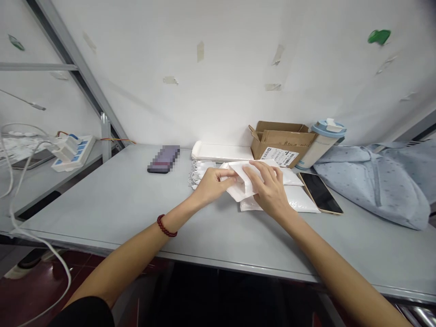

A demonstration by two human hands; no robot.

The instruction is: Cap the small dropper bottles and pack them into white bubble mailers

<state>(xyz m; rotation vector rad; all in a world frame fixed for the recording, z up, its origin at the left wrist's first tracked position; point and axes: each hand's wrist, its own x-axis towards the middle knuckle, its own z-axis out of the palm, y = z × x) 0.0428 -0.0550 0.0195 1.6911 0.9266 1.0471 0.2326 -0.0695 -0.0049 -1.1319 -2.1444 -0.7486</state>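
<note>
My left hand (pixel 213 185) and my right hand (pixel 269 188) both grip a white padded pouch (pixel 242 179) just above the grey table (pixel 119 204). The left fingers pinch its left edge; the right fingers lie curled over its top right side. More white pouches (pixel 299 200) lie flat under and right of it. A bundle of white cables (pixel 197 175) sits just behind my left hand. A red bead bracelet (pixel 165 227) is on my left wrist.
A phone (pixel 320 193) lies right of the pouches. Behind stand an open cardboard box (pixel 281 143), a white tray (pixel 221 152) and a lidded cup (pixel 322 143). A dark object (pixel 163 159) lies back left. Blue cloth (pixel 374 181) covers the right. A power strip (pixel 73 150) sits far left.
</note>
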